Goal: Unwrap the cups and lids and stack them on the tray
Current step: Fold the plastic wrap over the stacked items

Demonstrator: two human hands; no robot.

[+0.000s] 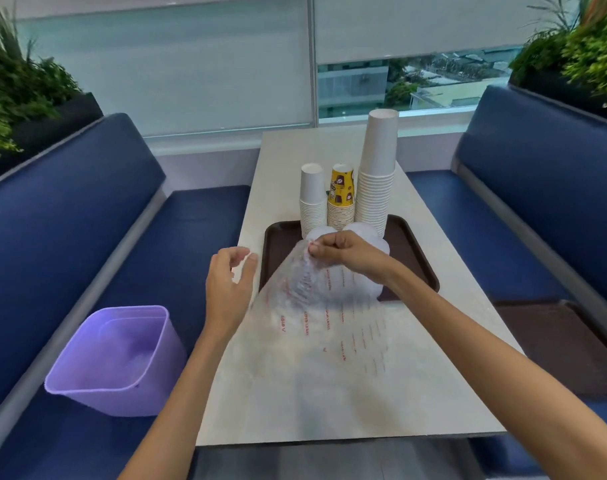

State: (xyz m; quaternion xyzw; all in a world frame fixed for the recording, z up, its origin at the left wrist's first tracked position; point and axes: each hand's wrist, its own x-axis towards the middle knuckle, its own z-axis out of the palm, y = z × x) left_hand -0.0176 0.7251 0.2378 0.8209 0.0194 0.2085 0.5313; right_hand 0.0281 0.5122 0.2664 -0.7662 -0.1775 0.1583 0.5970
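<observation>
A blurred red-printed plastic wrapper [316, 306] is pinched by the right hand [343, 252]. The left hand [229, 271] is held loosely open, empty. The lids [366, 233] on the tray [411, 249] are mostly hidden.

tray [416, 258] dk brown. tall cup stack [378, 161] + short cup stack [311, 195] plain white; middle cup stack [342, 188] yellow w/ brown bean print. wrap [316, 317] clear w/ red lettering. lids [368, 232] whitish. bin [115, 355] lilac. benches [70, 220] navy. table [288, 157] pale beige, faint marbling. plants [14, 88] green.
</observation>
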